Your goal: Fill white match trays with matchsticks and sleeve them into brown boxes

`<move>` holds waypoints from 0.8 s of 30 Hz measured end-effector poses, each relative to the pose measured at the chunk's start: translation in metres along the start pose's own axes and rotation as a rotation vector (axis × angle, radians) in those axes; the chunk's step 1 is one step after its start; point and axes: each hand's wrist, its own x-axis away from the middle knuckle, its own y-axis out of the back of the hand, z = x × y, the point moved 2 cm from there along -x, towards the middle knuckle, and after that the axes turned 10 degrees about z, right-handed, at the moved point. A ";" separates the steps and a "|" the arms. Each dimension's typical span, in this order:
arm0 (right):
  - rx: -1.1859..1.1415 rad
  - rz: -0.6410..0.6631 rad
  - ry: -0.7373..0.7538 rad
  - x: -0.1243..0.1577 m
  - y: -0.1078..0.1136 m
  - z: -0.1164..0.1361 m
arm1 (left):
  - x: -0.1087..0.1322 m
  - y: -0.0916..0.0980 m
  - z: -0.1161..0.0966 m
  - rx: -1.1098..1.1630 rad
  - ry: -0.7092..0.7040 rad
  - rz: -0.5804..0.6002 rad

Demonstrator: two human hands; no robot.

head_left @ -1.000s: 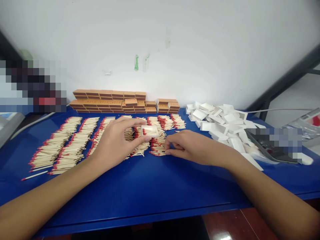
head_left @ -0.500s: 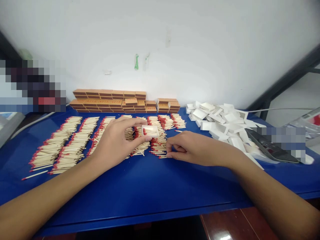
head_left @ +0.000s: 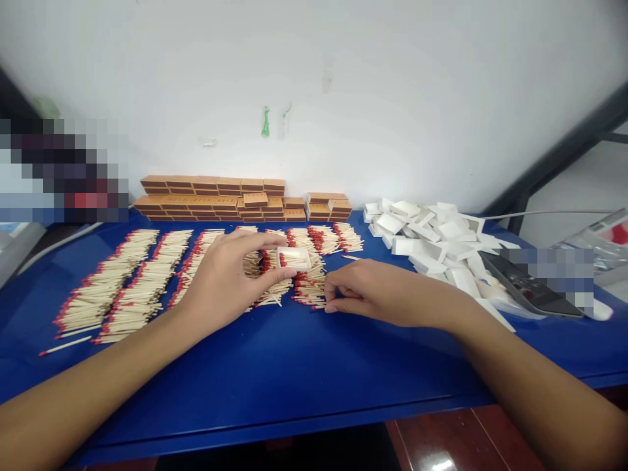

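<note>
My left hand holds a small white matchbox tray between thumb and fingers, above the rows of matches. A few red-tipped matches lie inside the tray. Lower and to the right, my right hand has its thumb and index finger pinched on the end of a matchstick, at the near edge of a match pile. Its other fingers are curled in. Part of the piles behind my left hand is hidden.
Long rows of matches cover the blue table on the left. Brown matchboxes are stacked along the wall. White trays lie heaped on the right, beside a dark phone-like device. One loose match lies front left.
The view has shifted slightly. My right fingers have come marginally closer to the match pile's near edge; my left hand keeps the tray in the same place.
</note>
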 end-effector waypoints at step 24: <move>0.008 0.007 -0.010 -0.001 -0.007 0.001 | 0.000 -0.002 -0.002 0.007 -0.004 0.021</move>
